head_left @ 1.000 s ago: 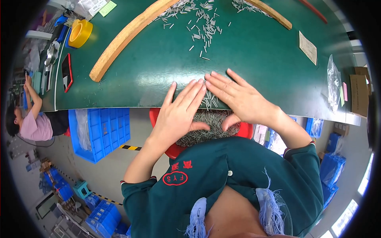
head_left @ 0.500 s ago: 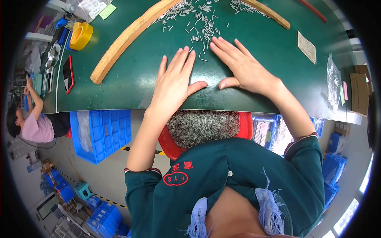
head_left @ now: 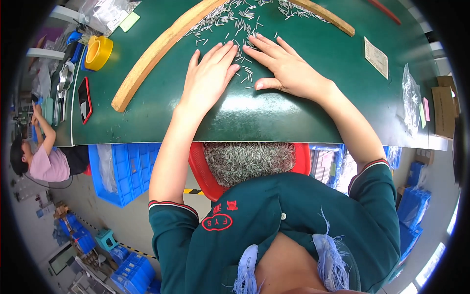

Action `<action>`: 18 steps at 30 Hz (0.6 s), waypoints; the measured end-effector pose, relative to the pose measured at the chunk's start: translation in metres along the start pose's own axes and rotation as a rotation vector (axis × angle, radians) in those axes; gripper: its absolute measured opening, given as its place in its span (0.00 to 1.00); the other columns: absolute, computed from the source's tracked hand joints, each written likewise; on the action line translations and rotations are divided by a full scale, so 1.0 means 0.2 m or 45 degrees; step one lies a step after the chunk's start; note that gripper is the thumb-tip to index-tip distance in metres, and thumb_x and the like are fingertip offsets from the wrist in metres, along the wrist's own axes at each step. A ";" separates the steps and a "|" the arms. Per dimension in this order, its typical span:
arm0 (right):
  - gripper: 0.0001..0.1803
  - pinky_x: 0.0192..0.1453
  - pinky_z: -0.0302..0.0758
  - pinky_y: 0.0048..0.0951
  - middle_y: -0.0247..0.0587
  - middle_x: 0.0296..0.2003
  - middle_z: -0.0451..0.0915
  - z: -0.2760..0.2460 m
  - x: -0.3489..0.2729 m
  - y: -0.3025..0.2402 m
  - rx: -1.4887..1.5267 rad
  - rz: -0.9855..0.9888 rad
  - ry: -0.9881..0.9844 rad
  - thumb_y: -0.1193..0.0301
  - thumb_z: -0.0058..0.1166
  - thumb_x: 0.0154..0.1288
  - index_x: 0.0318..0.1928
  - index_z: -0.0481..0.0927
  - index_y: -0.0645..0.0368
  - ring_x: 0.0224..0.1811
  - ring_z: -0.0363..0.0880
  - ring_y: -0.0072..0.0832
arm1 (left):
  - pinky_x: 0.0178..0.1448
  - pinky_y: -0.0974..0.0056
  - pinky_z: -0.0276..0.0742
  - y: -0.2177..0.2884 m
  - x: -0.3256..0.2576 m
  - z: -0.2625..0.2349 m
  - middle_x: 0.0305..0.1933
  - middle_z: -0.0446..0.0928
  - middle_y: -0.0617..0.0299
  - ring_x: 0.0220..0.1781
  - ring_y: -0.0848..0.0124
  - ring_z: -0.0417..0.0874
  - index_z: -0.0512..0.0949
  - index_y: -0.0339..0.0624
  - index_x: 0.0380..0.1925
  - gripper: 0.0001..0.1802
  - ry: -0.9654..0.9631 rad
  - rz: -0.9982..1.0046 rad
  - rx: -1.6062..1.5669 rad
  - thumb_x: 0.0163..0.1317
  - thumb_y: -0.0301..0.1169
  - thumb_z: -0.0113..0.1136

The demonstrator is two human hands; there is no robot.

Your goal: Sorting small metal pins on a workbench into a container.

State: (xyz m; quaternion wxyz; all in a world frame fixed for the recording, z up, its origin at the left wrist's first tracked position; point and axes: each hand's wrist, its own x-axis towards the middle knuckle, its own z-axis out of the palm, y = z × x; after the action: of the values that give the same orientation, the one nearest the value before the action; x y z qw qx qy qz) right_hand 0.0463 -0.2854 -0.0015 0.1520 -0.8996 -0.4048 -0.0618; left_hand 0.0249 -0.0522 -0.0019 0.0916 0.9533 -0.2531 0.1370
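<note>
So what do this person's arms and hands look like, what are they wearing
Both hands, the left hand and the right hand, are bare: no gloves, and no rings or watch that I can make out. The forearms are bare too. The person wears a dark green short-sleeved shirt; each sleeve ends in a cuff trimmed with thin red and white stripes, and there is a red oval emblem on the chest.

Both hands lie flat on the table, left hand beside right hand, over scattered metal pins; a basin of pins sits below the table edge; a tape roll lies far left
</note>
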 end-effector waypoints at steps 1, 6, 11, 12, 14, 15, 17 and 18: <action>0.49 0.81 0.40 0.50 0.51 0.74 0.56 0.01 0.01 0.00 0.000 0.004 0.002 0.32 0.44 0.62 0.73 0.62 0.54 0.80 0.46 0.39 | 0.75 0.47 0.59 0.00 -0.01 0.00 0.70 0.69 0.61 0.73 0.63 0.68 0.71 0.47 0.65 0.25 -0.001 0.005 0.000 0.71 0.41 0.53; 0.48 0.81 0.40 0.51 0.51 0.74 0.56 0.04 0.01 0.02 -0.122 -0.007 0.042 0.31 0.41 0.61 0.72 0.64 0.50 0.80 0.47 0.40 | 0.75 0.44 0.58 0.07 -0.17 -0.06 0.69 0.71 0.62 0.73 0.65 0.68 0.73 0.45 0.63 0.27 -0.059 -0.062 -0.058 0.66 0.43 0.58; 0.48 0.81 0.41 0.51 0.50 0.74 0.55 0.04 0.00 0.01 -0.082 0.020 0.071 0.32 0.44 0.59 0.72 0.64 0.48 0.79 0.47 0.40 | 0.75 0.45 0.59 0.09 -0.19 -0.11 0.68 0.72 0.61 0.72 0.64 0.69 0.75 0.45 0.61 0.25 -0.089 -0.030 -0.144 0.66 0.42 0.58; 0.48 0.81 0.42 0.51 0.48 0.75 0.54 0.03 0.00 0.00 -0.078 0.046 0.067 0.33 0.46 0.57 0.72 0.63 0.46 0.79 0.47 0.41 | 0.75 0.46 0.59 0.08 -0.15 -0.11 0.68 0.72 0.61 0.72 0.64 0.69 0.74 0.46 0.62 0.24 -0.053 -0.032 -0.107 0.68 0.40 0.56; 0.49 0.81 0.42 0.51 0.48 0.75 0.54 0.03 0.01 -0.01 -0.092 0.048 0.066 0.33 0.46 0.57 0.73 0.63 0.47 0.79 0.47 0.41 | 0.74 0.47 0.60 0.04 -0.07 -0.08 0.64 0.75 0.62 0.70 0.64 0.71 0.76 0.49 0.61 0.20 0.041 -0.026 -0.038 0.68 0.33 0.55; 0.49 0.81 0.42 0.51 0.48 0.75 0.54 0.03 0.00 -0.01 -0.104 0.058 0.062 0.33 0.47 0.56 0.73 0.63 0.47 0.79 0.47 0.41 | 0.74 0.47 0.60 0.03 -0.04 -0.06 0.64 0.75 0.62 0.70 0.64 0.71 0.76 0.49 0.61 0.20 0.046 -0.024 -0.035 0.68 0.33 0.55; 0.49 0.81 0.42 0.52 0.50 0.74 0.56 0.04 -0.01 0.00 -0.088 0.061 0.096 0.32 0.46 0.57 0.72 0.64 0.50 0.79 0.47 0.42 | 0.73 0.45 0.60 0.00 -0.01 -0.03 0.61 0.77 0.63 0.69 0.65 0.71 0.79 0.52 0.57 0.20 0.048 0.027 0.022 0.64 0.29 0.55; 0.50 0.80 0.43 0.52 0.52 0.73 0.57 0.05 -0.02 0.01 -0.067 0.074 0.125 0.31 0.45 0.58 0.71 0.65 0.52 0.79 0.47 0.42 | 0.73 0.45 0.60 0.00 -0.01 -0.02 0.61 0.77 0.63 0.69 0.65 0.71 0.79 0.52 0.57 0.20 0.048 0.034 0.022 0.64 0.29 0.55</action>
State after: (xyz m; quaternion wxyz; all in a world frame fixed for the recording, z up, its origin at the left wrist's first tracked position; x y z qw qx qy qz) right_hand 0.0445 -0.2858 -0.0117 0.1495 -0.9106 -0.3687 -0.1119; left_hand 0.0231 -0.0501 0.0023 0.0864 0.9478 -0.2629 0.1583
